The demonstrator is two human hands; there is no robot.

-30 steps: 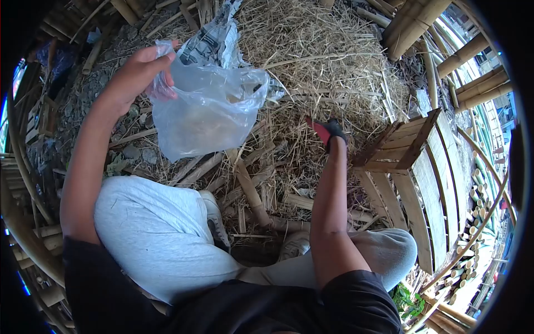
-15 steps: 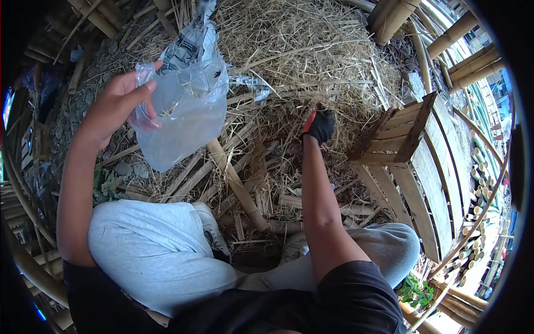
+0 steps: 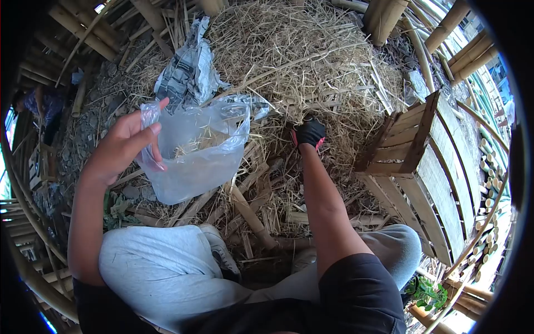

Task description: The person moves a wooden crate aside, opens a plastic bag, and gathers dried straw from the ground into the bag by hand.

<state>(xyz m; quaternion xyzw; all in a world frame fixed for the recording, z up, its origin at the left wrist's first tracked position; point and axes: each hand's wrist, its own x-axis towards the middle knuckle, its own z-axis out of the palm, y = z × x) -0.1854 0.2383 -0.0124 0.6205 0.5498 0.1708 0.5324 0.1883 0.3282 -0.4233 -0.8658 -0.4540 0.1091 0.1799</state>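
Observation:
My left hand (image 3: 130, 142) is bare and pinches the rim of a clear plastic bag (image 3: 194, 183). The bag hangs with its mouth open, and some bits of dry straw show inside. My right hand (image 3: 310, 133) wears a black glove with pinkish-red parts. It is down at the near edge of a heap of dry straw (image 3: 289, 50), back upward, fingers curled into the stalks with their tips hidden. Crumpled newspaper (image 3: 192, 72) lies just beyond the bag.
A slatted wooden crate (image 3: 414, 145) stands right of my right hand. Split bamboo pieces (image 3: 250, 217) lie before my knees. Bamboo posts (image 3: 386, 19) rise behind the straw, and cut bamboo poles (image 3: 489, 222) are stacked at far right. Another person (image 3: 50, 111) is at far left.
The bag has swung right and its mouth has opened wider toward my right hand. My right hand has shifted slightly left and turned back-up into the straw. The view has tilted a little.

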